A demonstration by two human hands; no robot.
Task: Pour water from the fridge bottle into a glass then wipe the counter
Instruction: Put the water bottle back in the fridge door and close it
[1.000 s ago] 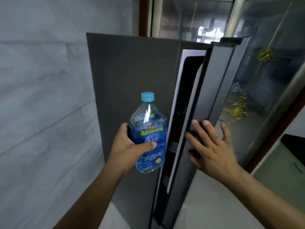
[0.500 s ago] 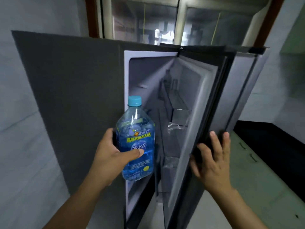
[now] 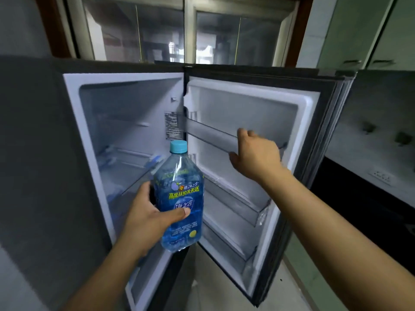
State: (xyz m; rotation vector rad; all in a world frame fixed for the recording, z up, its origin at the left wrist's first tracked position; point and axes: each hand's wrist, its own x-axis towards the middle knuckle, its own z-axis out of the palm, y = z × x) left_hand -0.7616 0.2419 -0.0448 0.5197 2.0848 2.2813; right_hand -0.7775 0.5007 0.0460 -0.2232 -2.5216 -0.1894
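A clear plastic water bottle (image 3: 179, 198) with a blue label and a light blue cap stands upright in my left hand (image 3: 148, 218), in front of the open fridge (image 3: 125, 122). My left fingers and thumb wrap its lower half. The fridge door (image 3: 247, 104) is swung wide open to the right, its white inner side facing me. My right hand (image 3: 256, 156) rests on the door's upper shelf rail with the fingers curled over it. The fridge's inner shelves look almost bare.
A dark counter (image 3: 359, 198) runs along the right behind the door, with a wall socket (image 3: 381, 177) above it. A window (image 3: 179, 30) sits above the fridge and pale cabinets (image 3: 370, 30) at the upper right. A grey tiled wall is on the left.
The fridge door has swung from nearly closed to wide open. My right hand moved from the door's outer edge to its inner shelf rail. The bottle stayed in my left hand.
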